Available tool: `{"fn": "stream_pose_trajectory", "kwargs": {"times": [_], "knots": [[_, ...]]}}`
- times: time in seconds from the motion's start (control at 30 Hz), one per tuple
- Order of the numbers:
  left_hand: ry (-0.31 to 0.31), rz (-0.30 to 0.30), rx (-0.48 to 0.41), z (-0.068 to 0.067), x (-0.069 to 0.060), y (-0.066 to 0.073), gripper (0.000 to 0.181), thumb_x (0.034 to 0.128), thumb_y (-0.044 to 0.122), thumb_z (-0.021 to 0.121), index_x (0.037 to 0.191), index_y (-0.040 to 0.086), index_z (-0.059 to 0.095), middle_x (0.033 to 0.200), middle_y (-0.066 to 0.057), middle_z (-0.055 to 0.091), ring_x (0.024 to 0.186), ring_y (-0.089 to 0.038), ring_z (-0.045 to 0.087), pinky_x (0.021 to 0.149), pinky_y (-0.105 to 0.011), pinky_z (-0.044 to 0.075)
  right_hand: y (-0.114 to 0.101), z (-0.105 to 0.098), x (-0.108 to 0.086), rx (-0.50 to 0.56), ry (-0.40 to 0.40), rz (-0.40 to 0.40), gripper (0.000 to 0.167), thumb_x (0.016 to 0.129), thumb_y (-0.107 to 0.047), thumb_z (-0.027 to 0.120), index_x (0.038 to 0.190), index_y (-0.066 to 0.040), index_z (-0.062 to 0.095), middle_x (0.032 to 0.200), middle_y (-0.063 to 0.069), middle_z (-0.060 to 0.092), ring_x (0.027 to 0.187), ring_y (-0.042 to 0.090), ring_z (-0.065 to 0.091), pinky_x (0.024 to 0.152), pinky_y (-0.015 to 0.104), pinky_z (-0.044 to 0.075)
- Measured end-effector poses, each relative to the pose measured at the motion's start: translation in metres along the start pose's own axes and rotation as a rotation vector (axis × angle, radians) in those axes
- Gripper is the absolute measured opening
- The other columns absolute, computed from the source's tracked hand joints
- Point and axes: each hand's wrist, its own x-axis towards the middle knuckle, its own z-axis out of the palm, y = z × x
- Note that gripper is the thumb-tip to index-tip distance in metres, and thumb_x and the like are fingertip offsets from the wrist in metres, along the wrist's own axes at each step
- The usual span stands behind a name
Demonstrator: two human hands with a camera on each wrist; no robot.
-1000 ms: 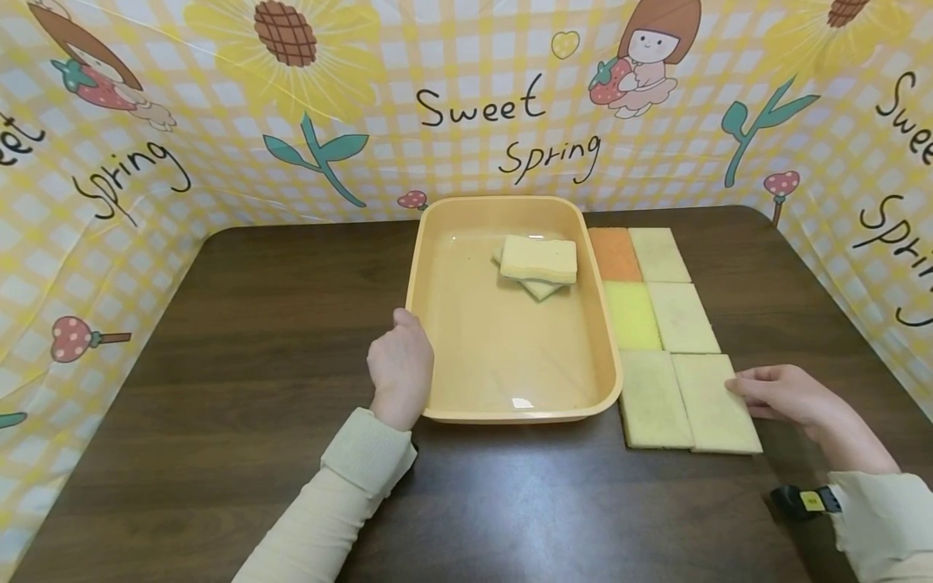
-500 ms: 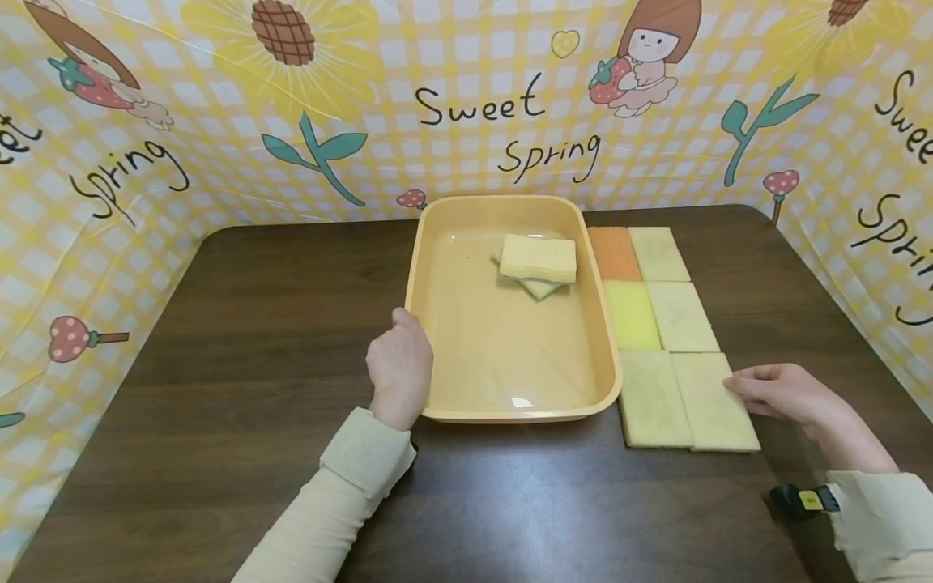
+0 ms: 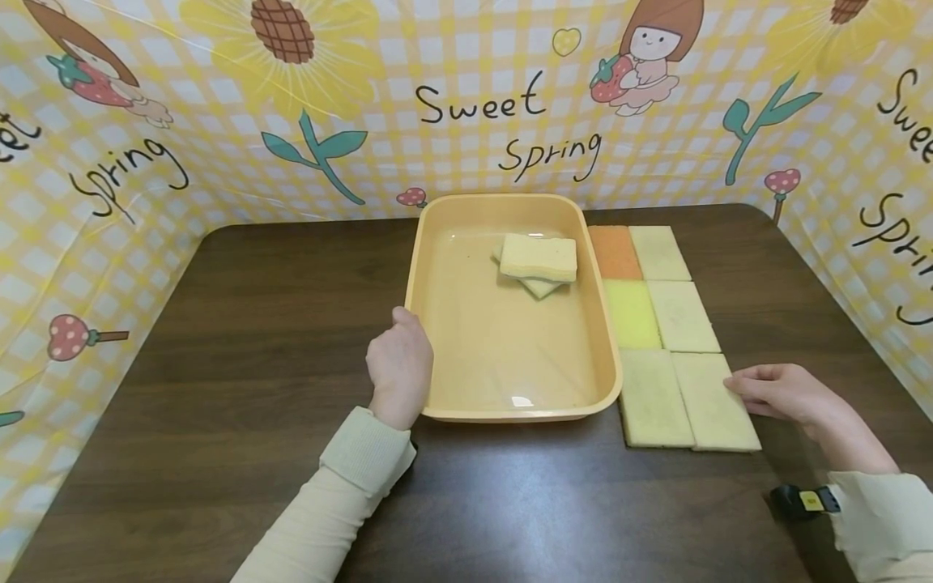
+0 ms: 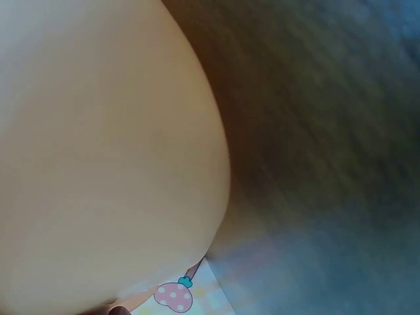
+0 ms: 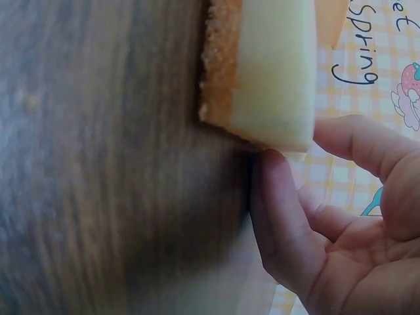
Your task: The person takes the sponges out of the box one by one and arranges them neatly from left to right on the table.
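Observation:
My left hand [image 3: 400, 368] grips the left rim of a yellow-orange plastic tray [image 3: 419, 267], fingers curled at its edge; most of those fingers are hidden. In the left wrist view, the hand [image 4: 111, 164] fills much of the picture. At the right, my right hand [image 3: 790, 397] pinches the right edge of the nearest right sponge [image 3: 716, 402], which lies flat on the table. The right wrist view shows this sponge [image 5: 272, 79] with a cream body and an orange scrubbing layer underneath, between the thumb and fingers [image 5: 282, 197]. Two cream sponges [image 3: 538, 259] lie stacked crosswise in the tray's far right part.
Beside the tray's right wall, sponges lie in two columns: an orange one [image 3: 614, 253], a bright yellow one [image 3: 631, 316] and several cream ones [image 3: 683, 316]. The dark wooden table [image 3: 277, 324] extends to both sides. A patterned cloth [image 3: 466, 154] stands behind it and at its sides.

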Motion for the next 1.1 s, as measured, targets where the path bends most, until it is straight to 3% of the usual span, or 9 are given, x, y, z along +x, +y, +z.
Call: {"fn": "stream_pose_trajectory", "kwargs": {"times": [0.1, 0.33, 0.43, 0.63, 0.73, 0.97, 1.1], "knots": [[-0.004, -0.002, -0.002, 0.000, 0.000, 0.000, 0.024, 0.0974, 0.015, 0.047, 0.075, 0.005, 0.047, 0.046, -0.008, 0.056, 0.045, -0.024, 0.061, 0.041, -0.033, 0.046, -0.001, 0.000, -0.001, -0.008, 0.000, 0.000, 0.061, 0.098, -0.031, 0.048, 0.128, 0.022, 0.039, 0.108, 0.005, 0.065, 0.079, -0.012, 0.056, 0.076, 0.020, 0.055], [0.000, 0.002, 0.002, 0.000, 0.000, 0.000, 0.024, 0.0979, 0.014, 0.046, 0.075, 0.005, 0.048, 0.046, -0.007, 0.056, 0.045, -0.023, 0.061, 0.040, -0.032, 0.046, -0.003, 0.000, -0.002, -0.046, 0.010, -0.014, 0.063, 0.099, -0.033, 0.046, 0.128, 0.023, 0.038, 0.122, 0.030, 0.055, 0.085, -0.005, 0.058, 0.077, 0.023, 0.055], [0.010, 0.005, 0.000, 0.000, 0.000, 0.000, 0.024, 0.0977, 0.013, 0.046, 0.075, 0.005, 0.048, 0.046, -0.007, 0.056, 0.044, -0.023, 0.061, 0.040, -0.033, 0.046, -0.003, 0.001, -0.001, -0.037, 0.015, -0.021, 0.062, 0.099, -0.032, 0.046, 0.128, 0.023, 0.038, 0.117, 0.026, 0.058, 0.084, -0.004, 0.057, 0.077, 0.022, 0.055], [0.013, 0.001, -0.004, 0.000, 0.000, 0.000, 0.024, 0.0969, 0.015, 0.049, 0.075, 0.005, 0.048, 0.046, -0.007, 0.056, 0.045, -0.024, 0.061, 0.040, -0.033, 0.046, -0.004, 0.000, -0.001, -0.006, 0.024, -0.037, 0.059, 0.098, -0.029, 0.045, 0.128, 0.022, 0.037, 0.103, 0.003, 0.062, 0.079, -0.007, 0.055, 0.073, 0.018, 0.053], [0.007, 0.001, 0.001, 0.000, 0.001, -0.001, 0.024, 0.0970, 0.015, 0.049, 0.075, 0.005, 0.048, 0.046, -0.007, 0.055, 0.044, -0.023, 0.061, 0.040, -0.032, 0.046, -0.004, 0.000, -0.001, 0.002, 0.032, -0.048, 0.058, 0.098, -0.027, 0.044, 0.129, 0.022, 0.037, 0.100, 0.000, 0.062, 0.078, -0.008, 0.055, 0.073, 0.017, 0.053], [-0.006, 0.010, 0.005, -0.002, 0.000, -0.001, 0.025, 0.0977, 0.015, 0.048, 0.074, 0.005, 0.048, 0.045, -0.006, 0.055, 0.044, -0.022, 0.061, 0.040, -0.031, 0.045, -0.009, -0.003, -0.008, -0.061, 0.120, -0.087, 0.053, 0.100, -0.024, 0.041, 0.124, 0.024, 0.040, 0.100, 0.010, 0.063, 0.074, -0.005, 0.053, 0.067, 0.017, 0.052], [-0.014, 0.011, -0.001, -0.003, 0.000, -0.001, 0.025, 0.0978, 0.015, 0.047, 0.075, 0.005, 0.048, 0.046, -0.006, 0.055, 0.044, -0.022, 0.061, 0.040, -0.032, 0.046, -0.015, -0.005, -0.012, -0.075, 0.159, -0.088, 0.053, 0.099, -0.026, 0.043, 0.124, 0.021, 0.042, 0.098, 0.009, 0.063, 0.073, -0.005, 0.052, 0.066, 0.016, 0.051]]}}
